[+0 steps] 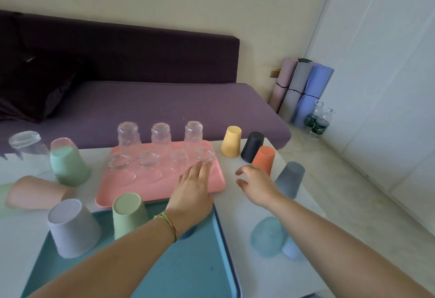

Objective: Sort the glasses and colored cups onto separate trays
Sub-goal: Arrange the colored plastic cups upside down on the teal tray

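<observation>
A pink tray (207, 186) holds several clear glasses (129, 137), all upside down. In front of it lies a teal tray (188, 271) with a light-green cup (128, 214) and a lavender cup (71, 227) upside down on it. My left hand (194, 187) hovers flat with straight fingers over the pink tray's near right corner, holding nothing. My right hand (255, 183) is spread beside an orange cup (263, 159), its fingers loosely bent and apart from it. Yellow (231, 141), black (252, 146) and grey-blue (289, 179) cups stand upside down on the table to the right.
On the left of the white table are a mint cup (68, 166), a pink cup lying on its side (35, 191) and one clear glass (27, 144). A pale-blue cup (268, 236) stands under my right forearm. A purple sofa (141, 100) is behind the table.
</observation>
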